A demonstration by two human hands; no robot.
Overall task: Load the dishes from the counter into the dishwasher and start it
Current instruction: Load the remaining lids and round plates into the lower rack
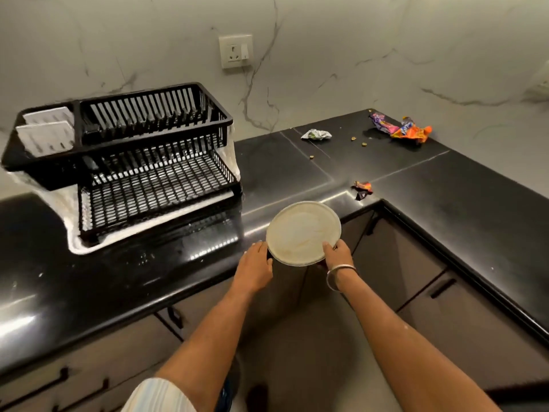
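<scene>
A round steel plate (301,230) with a smeared surface is held tilted over the front edge of the black counter (285,168), near the inner corner. My right hand (338,255) grips its near right rim, thumb on top. My left hand (256,263) touches the plate's left rim with its fingers reaching under it; how far they curl is hidden. A black two-tier dish rack (127,162) stands on the counter to the left, with no dishes in it. No dishwasher is in view.
Crumpled snack wrappers (401,127) lie at the back right, a silver one (316,134) mid-back, a small one (362,188) near the corner, plus crumbs. White cutlery holders (47,129) sit in the rack's left end. Cabinet doors (416,263) run below. A wall socket (236,50) is above.
</scene>
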